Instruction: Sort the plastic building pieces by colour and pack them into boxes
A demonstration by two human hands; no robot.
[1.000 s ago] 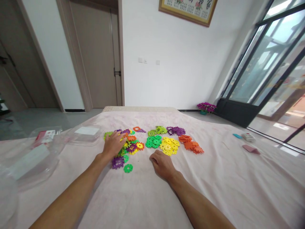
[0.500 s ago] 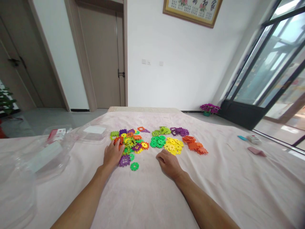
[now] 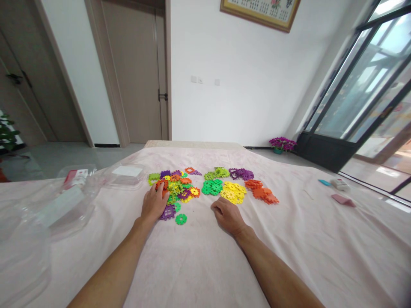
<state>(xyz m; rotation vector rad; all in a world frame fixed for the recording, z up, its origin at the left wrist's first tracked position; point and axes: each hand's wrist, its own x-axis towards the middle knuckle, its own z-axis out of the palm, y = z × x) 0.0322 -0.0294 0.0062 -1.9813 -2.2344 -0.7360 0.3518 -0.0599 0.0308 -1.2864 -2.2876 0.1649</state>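
Note:
My left hand (image 3: 155,202) rests at the near-left side of a mixed heap of plastic interlocking pieces (image 3: 175,188). Its fingers are bent onto an orange square piece (image 3: 161,184) and look closed on it; the grip is partly hidden. A purple square piece (image 3: 168,212) and a green round piece (image 3: 181,219) lie just right of that hand. My right hand (image 3: 227,215) is a loose fist on the cloth, its inside hidden. Just beyond it are yellow round pieces (image 3: 233,192) and green round pieces (image 3: 212,187).
Behind and to the right lie light-green (image 3: 221,172), purple (image 3: 242,173) and orange pieces (image 3: 263,194) in groups. Clear plastic containers (image 3: 73,214) stand at the left. A pink cloth (image 3: 343,199) and a blue item (image 3: 324,182) lie at the far right of the tablecloth (image 3: 195,261).
The view has shifted slightly. My left hand has edged a little to the right over the heap, still at the orange piece. My right hand stays in about the same place.

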